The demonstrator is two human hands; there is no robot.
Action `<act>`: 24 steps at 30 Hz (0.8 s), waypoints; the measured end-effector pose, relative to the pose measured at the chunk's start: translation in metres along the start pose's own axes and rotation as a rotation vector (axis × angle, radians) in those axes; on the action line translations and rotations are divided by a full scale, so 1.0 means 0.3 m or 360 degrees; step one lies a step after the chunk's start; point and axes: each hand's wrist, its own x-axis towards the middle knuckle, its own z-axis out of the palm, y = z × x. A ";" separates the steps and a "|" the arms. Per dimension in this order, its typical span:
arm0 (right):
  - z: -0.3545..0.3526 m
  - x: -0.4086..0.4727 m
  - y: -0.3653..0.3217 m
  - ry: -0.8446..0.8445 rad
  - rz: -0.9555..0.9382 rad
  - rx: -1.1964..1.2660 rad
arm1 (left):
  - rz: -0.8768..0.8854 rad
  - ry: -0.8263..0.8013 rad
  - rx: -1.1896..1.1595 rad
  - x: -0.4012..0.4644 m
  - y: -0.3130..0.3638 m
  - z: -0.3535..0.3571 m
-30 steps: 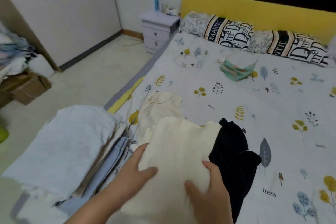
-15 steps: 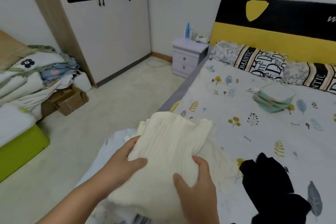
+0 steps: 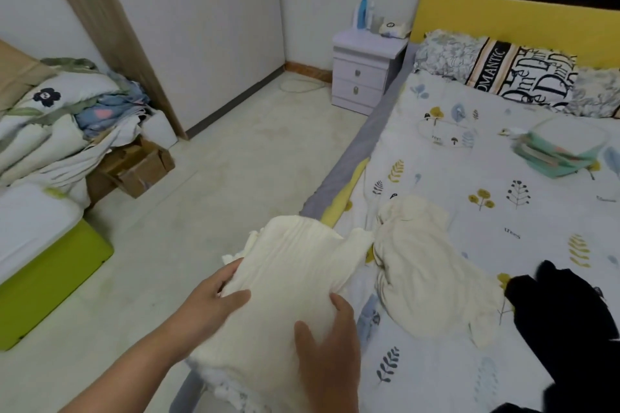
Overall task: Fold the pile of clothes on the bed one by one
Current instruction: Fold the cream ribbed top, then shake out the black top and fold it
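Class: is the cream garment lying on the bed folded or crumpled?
Crumpled: the cream garment lies in uneven, rumpled heaps on the bed, no straight edges.

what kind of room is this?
A home bedroom, most likely: a bed with printed sheet and pillows, a white nightstand beside it, and a wardrobe along the wall.

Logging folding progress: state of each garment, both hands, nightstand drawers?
Ribbed cream garment: folded, held by both hands.
Cream garment: crumpled, unfolded on bed.
Black garment: unfolded on bed.
Green stack: folded.
Left hand: grips ribbed garment.
Right hand: grips ribbed garment.
Nightstand drawers: closed.
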 end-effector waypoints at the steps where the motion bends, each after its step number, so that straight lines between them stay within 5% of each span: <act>1: 0.020 -0.003 0.023 -0.0031 0.0065 -0.0030 | -0.0014 -0.0002 0.0059 0.016 -0.035 0.006; 6: 0.047 0.003 0.077 -0.0161 0.0328 -0.0203 | -0.0119 0.0076 0.0481 0.056 -0.167 0.063; 8: 0.036 0.013 0.063 -0.0171 0.0358 -0.0493 | -0.0146 0.0161 0.0948 0.046 -0.165 0.079; 12: 0.037 0.011 -0.020 0.0102 0.0012 -0.1018 | 0.0512 0.0598 0.1634 0.028 -0.123 0.101; 15: 0.086 -0.011 -0.010 0.0138 -0.0309 -0.1180 | 0.0799 0.0261 0.1869 0.032 -0.139 0.111; 18: 0.112 -0.039 0.050 -0.0096 -0.0268 -0.1370 | 0.0729 -0.0042 0.1817 0.030 -0.192 0.103; 24: 0.128 -0.051 0.115 -0.0392 -0.0131 -0.1380 | 0.0488 -0.0126 0.1685 0.045 -0.300 0.122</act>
